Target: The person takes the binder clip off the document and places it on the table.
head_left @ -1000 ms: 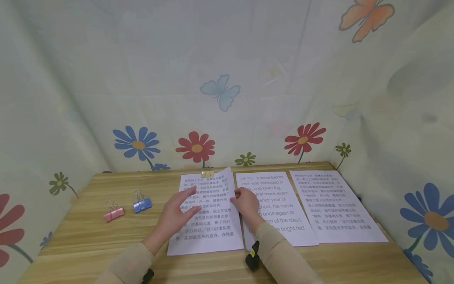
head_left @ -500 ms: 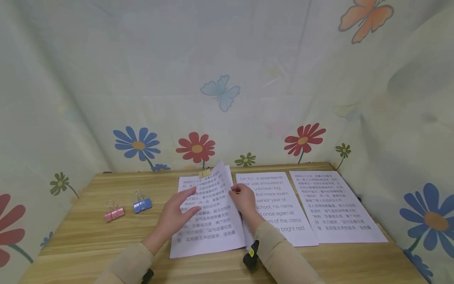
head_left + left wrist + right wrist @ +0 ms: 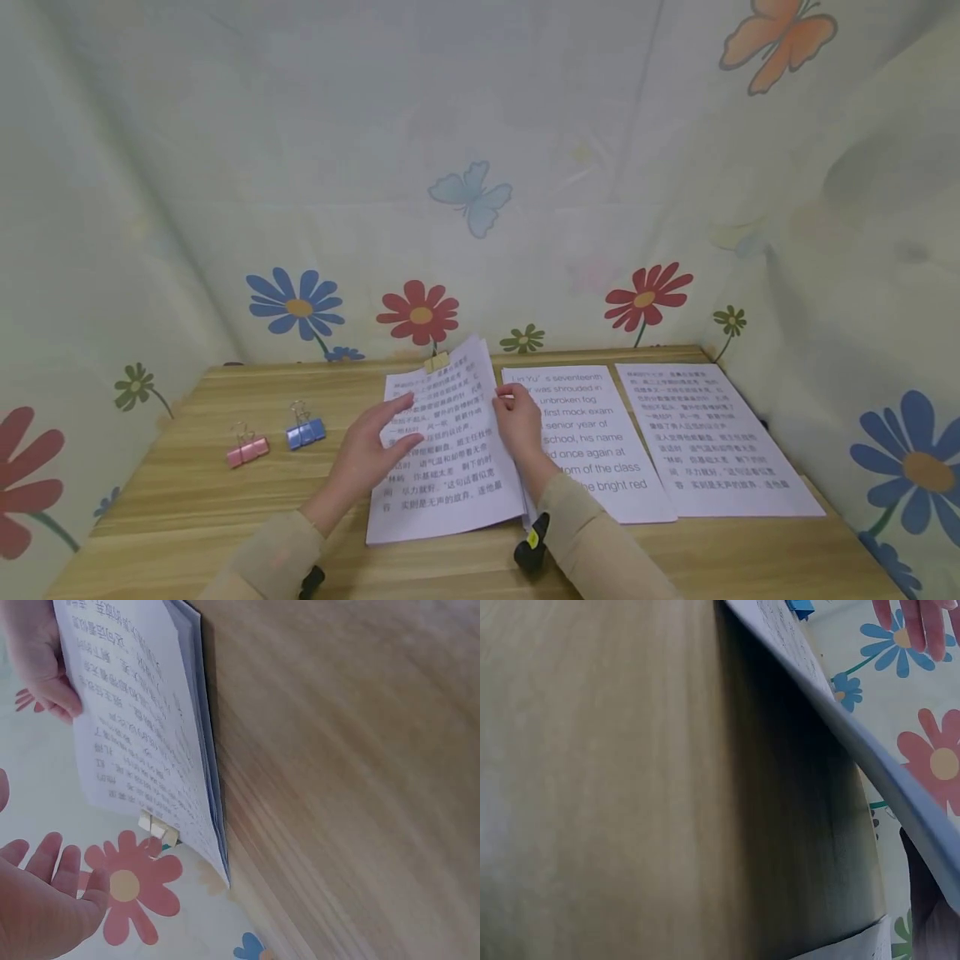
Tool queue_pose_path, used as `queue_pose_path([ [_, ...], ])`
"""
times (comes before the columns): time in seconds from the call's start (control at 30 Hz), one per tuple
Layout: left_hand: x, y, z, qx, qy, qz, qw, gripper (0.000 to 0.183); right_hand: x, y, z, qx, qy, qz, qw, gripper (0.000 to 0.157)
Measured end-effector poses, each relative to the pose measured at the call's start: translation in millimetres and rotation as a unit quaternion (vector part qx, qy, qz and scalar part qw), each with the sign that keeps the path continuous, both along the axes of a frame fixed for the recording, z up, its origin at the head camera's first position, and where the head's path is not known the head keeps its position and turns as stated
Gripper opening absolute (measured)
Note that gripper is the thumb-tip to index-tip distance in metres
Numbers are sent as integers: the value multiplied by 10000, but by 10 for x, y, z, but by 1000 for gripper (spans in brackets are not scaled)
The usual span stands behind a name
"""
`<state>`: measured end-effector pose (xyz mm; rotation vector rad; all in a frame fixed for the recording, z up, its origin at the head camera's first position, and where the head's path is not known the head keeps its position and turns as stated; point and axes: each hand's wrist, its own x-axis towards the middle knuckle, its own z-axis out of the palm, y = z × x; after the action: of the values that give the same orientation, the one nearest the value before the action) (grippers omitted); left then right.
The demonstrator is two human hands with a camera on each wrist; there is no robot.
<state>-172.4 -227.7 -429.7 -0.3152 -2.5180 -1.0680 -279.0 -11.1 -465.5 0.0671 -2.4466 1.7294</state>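
Note:
A stack of printed sheets [image 3: 442, 492] is tilted, its right side raised from the table. My right hand [image 3: 521, 425] pinches its right edge between thumb and fingers. In the right wrist view, the stack's edge [image 3: 870, 761] stands over the table with shadow beneath it. A yellow binder clip [image 3: 437, 362] grips the top edge of the stack; the left wrist view shows the clip [image 3: 159, 827] too. My left hand [image 3: 367, 454] is held over the left part of the stack, thumb and fingers spread, with nothing in it.
A pink binder clip [image 3: 247, 451] and a blue binder clip [image 3: 305, 432] lie on the wooden table [image 3: 187, 517] at the left. Right of my right hand lie an English-text stack [image 3: 600, 450] and another printed stack [image 3: 720, 442]. A flowered cloth [image 3: 360, 167] hangs behind.
My right hand has lifted the stack's right edge higher, and its upper right corner has risen. The stack's lower left corner has shifted slightly right. My left hand keeps its place.

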Motion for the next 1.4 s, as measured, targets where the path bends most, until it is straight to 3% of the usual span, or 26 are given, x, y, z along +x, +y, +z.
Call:
queue_pose_path([
  [0.33,-59,-61,141,145,59,185,9997,61,101,52,94,-415,626,177,9970,23],
  [0.5,-140,-106,275,363,217,272,9987,60,151,97,179,-632,899,230,9937,35],
  [0.7,-242,-96,464,725,470,328,9957,60,190,152,224,-809,1226,207,9889,36],
  [1.23,-527,50,904,1237,1186,569,9836,60,335,190,292,-1798,1482,169,9723,34],
  [1.4,-586,68,1022,1160,1233,658,9834,62,473,200,435,-1977,1495,196,9686,33],
])
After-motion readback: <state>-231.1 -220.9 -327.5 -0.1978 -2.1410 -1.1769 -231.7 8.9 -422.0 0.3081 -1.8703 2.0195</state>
